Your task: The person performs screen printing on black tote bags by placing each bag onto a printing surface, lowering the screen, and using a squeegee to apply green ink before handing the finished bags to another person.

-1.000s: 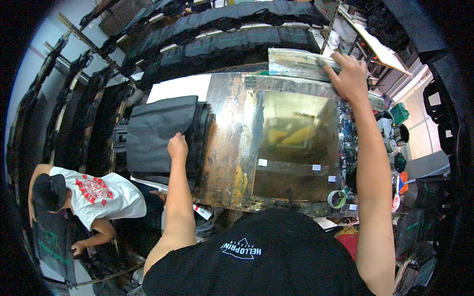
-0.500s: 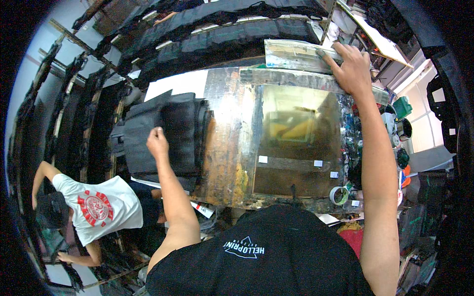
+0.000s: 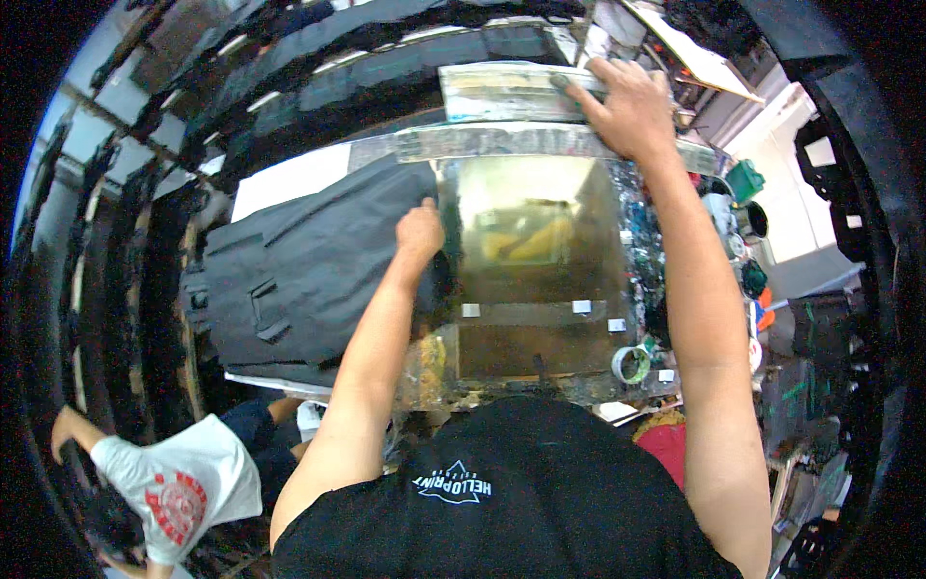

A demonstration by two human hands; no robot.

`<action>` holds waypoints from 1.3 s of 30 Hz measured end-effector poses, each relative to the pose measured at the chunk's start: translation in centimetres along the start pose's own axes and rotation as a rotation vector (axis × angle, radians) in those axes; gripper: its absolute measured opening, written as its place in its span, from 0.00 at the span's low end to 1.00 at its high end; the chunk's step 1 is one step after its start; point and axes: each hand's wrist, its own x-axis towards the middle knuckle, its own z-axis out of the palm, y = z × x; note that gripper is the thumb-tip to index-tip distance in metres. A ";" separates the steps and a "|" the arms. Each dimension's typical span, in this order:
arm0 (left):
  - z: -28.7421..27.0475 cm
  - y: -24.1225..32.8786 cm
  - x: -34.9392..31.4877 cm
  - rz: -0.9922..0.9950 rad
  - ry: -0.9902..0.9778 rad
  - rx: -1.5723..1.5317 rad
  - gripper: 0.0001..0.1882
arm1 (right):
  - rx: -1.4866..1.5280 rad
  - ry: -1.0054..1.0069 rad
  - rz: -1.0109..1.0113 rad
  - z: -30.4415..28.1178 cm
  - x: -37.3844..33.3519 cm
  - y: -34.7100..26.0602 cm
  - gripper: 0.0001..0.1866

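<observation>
The left hand point(image 3: 422, 232) is curling with its fingers drawn together, pinching the black fabric point(image 3: 299, 265) near its right edge; the fingertips are blurring, so the exact grip is hard to make out. The right hand point(image 3: 629, 108) is clasping the pale board point(image 3: 511, 94), its thumb lying over the near face and its fingers reaching behind. The fabric is lying on the left part of the desk point(image 3: 410, 372), its long axis running left to right and slanting upward toward the right end, which is pointing at the glassy panel point(image 3: 535, 275). The board is running crosswise beyond that panel, its left end pointing toward the racks point(image 3: 434, 82); the hand is hiding its right end. A white sheet point(image 3: 294, 179) is showing past the fabric's far edge. A tape roll point(image 3: 632, 364) is sitting at the panel's near right corner. A narrow gap is separating the board from the far bar point(image 3: 502, 142). At lower left, the picture's edge is cutting off a co-worker point(image 3: 198, 492).
</observation>
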 end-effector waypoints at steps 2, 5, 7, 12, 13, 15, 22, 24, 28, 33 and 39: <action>4.6 5.6 1.9 -0.058 -0.104 -0.100 0.15 | 0.021 0.050 -0.016 0.8 -0.4 0.6 0.29; 9.4 13.5 1.3 0.097 -0.190 -0.205 0.14 | 0.058 0.047 -0.001 0.1 -0.8 0.8 0.30; 11.8 17.8 0.8 0.226 -0.209 -0.424 0.21 | 0.071 0.138 -0.005 0.7 -0.6 1.1 0.31; 16.4 19.2 -2.2 0.436 -0.040 -0.640 0.38 | 0.072 0.082 -0.010 -0.6 -0.2 -0.3 0.28; 15.8 17.9 -3.4 0.479 0.022 -0.555 0.37 | 0.065 0.072 0.000 -0.6 -0.4 0.0 0.28; 14.5 14.4 -6.7 0.442 0.091 -0.351 0.37 | 0.178 0.023 0.031 -1.9 0.0 -0.1 0.31; 15.6 11.9 -12.4 0.299 0.122 -0.046 0.43 | 0.234 -0.029 0.080 -2.6 0.6 -0.1 0.32; 16.0 12.3 -9.6 0.384 0.144 -0.057 0.43 | 0.261 -0.022 0.059 -2.7 0.9 -0.6 0.33; 17.0 14.3 -7.7 0.460 0.152 -0.087 0.43 | 0.187 0.010 0.048 -2.8 0.8 -1.2 0.33; 17.3 16.3 -9.5 0.434 0.176 -0.160 0.43 | 0.196 -0.011 0.052 -3.0 0.6 -1.4 0.33; 17.6 16.8 -11.4 0.425 0.155 -0.204 0.44 | 0.143 0.046 0.049 -1.8 0.0 -1.1 0.32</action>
